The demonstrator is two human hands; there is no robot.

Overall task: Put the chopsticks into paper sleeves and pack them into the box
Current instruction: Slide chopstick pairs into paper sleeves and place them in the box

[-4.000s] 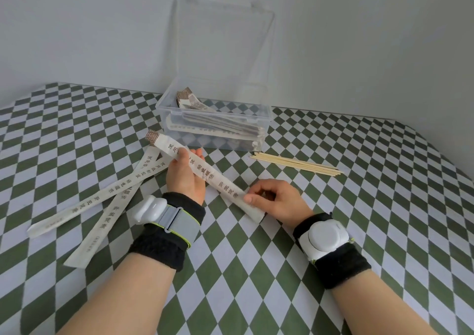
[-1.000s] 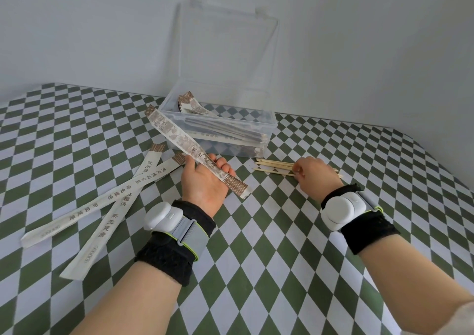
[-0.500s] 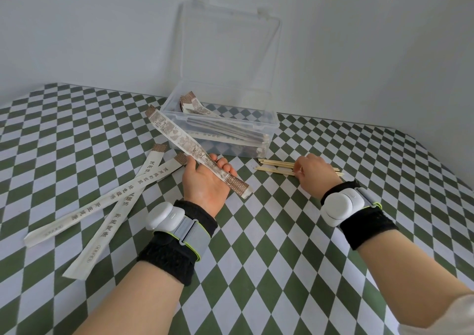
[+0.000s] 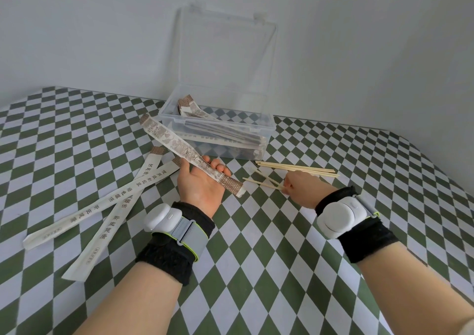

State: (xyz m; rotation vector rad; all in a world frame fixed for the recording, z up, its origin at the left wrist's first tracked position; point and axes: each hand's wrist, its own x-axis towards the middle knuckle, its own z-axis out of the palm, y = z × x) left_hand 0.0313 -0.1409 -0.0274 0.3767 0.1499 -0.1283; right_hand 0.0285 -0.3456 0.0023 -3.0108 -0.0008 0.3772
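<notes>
Two chopsticks (image 4: 259,183) have been pulled out of the pile (image 4: 295,167) and drawn nearer to the person since the frame before. They are pinched at their near ends by the right hand (image 4: 301,189), whose fingers are curled round them. Their long sides run from the right hand out to the left, and their far tips are spread a little apart. They are pointed toward the open end of the paper sleeve (image 4: 169,139), but that end is not touched by them.

The paper sleeve is gripped near its lower end by the left hand (image 4: 200,188), with the thumb on one side and the fingers wrapped over the other. It is held up off the tabletop (image 4: 256,245) at a slant. Its brown top end is pointed up and to the far left, and its lower end is pointed down to the right.

The two hands are kept apart, with a gap between them.

The rest of the pile is laid flat on the tabletop just in front of the box (image 4: 213,124), with the sticks lying left to right. The clear box is placed by the wall with its lid (image 4: 225,52) stood up. Filled sleeves (image 4: 218,132) are laid inside it. Two more sleeves (image 4: 110,228) are laid crossed on the tabletop to the left.
</notes>
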